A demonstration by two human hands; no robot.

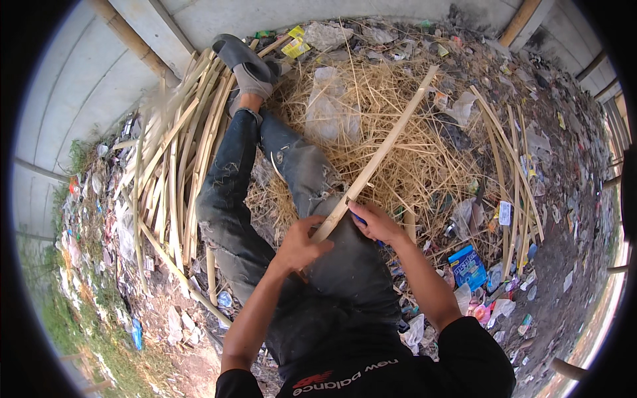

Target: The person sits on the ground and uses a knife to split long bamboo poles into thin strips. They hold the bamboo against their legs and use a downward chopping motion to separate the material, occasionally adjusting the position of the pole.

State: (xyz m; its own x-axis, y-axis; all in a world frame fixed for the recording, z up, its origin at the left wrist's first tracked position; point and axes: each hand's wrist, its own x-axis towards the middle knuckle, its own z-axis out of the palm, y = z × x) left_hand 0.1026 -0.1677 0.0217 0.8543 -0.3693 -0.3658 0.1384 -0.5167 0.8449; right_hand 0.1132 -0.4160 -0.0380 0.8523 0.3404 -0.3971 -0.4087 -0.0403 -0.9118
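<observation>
Bamboo strip (385,150) slanting away rightward, left fingers (306,226) clamping its near end, right fingers (369,215) gripping blue handle (358,217)

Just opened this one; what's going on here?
A person's left hand grips the near end of a pale strip angled over the right thigh. The right hand holds a blue-handled tool at the strip's edge, its working end hard to make out. Straw-like slivers lie beyond; more strips are heaped at left.
</observation>
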